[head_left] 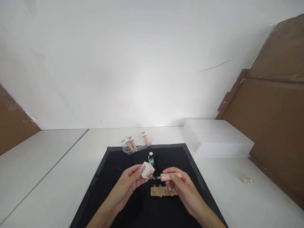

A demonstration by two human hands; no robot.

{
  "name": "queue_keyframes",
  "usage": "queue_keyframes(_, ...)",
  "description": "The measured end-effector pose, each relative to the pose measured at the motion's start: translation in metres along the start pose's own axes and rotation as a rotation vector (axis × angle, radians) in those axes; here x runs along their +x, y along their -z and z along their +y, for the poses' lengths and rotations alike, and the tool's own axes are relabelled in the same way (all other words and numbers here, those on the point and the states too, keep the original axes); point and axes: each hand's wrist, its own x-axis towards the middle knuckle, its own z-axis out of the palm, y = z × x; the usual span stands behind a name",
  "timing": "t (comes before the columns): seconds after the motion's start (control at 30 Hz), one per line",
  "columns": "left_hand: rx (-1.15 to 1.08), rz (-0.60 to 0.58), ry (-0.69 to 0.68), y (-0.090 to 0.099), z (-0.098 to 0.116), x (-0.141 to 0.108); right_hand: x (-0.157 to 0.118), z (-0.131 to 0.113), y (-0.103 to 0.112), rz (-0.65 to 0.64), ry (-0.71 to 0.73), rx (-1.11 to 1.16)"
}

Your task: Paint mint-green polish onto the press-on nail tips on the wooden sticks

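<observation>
My left hand (133, 180) is closed around a small square white bottle (147, 169), tilted so its neck points down to the right. In my right hand (179, 183) is a pink brush cap (171, 176), held level. Its thin brush reaches the bottle's neck; whether the tip is inside or only touching, I cannot tell. Below them, a wooden strip (156, 193) carries several clear nail tips (160, 190), partly hidden by my right fingers. Just behind the bottle stands a small teal bottle with a white top (151, 159).
A black mat (133, 210) lies under my hands. At its back edge, a clear tray (140, 148) holds 3 pink-capped bottles (132, 144). A white box (218, 139) sits at the back right, with small beige rings (246, 180) nearer. Cardboard panels (268, 126) flank the table.
</observation>
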Motion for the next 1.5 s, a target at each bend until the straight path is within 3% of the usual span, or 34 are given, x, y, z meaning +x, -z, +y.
queue_keyframes(0.23, -0.141, 0.084, 0.090, 0.013, 0.002, 0.009, 0.002, -0.006, 0.006, 0.017, 0.003, 0.136)
queue_keyframes(0.37, -0.086, 0.130, 0.076, 0.018, 0.007, 0.011, 0.003, -0.009, 0.009, 0.027, 0.018, 0.137)
queue_keyframes(0.47, 0.129, 0.172, 0.032, 0.018, 0.009, 0.010, 0.002, -0.011, 0.008, 0.031, 0.027, 0.120)
queue_keyframes(0.67, 0.749, 0.251, -0.217, 0.025, -0.005, 0.019, 0.001, -0.014, 0.008, 0.048, 0.022, 0.102)
queue_keyframes(0.77, 0.884, 0.248, -0.266, 0.027, -0.013, 0.024, 0.002, -0.015, 0.010, 0.049, 0.029, 0.106)
queue_keyframes(1.03, 1.013, 0.129, -0.221, 0.018, -0.021, 0.021, 0.003, -0.016, 0.015, 0.059, 0.060, 0.139)
queue_keyframes(1.4, 1.144, 0.082, -0.121, 0.018, -0.006, 0.010, 0.005, -0.015, 0.017, 0.057, 0.060, 0.133)
queue_keyframes(1.5, 1.170, 0.099, -0.149, 0.022, -0.003, 0.011, 0.006, -0.014, 0.017, 0.050, 0.063, 0.128)
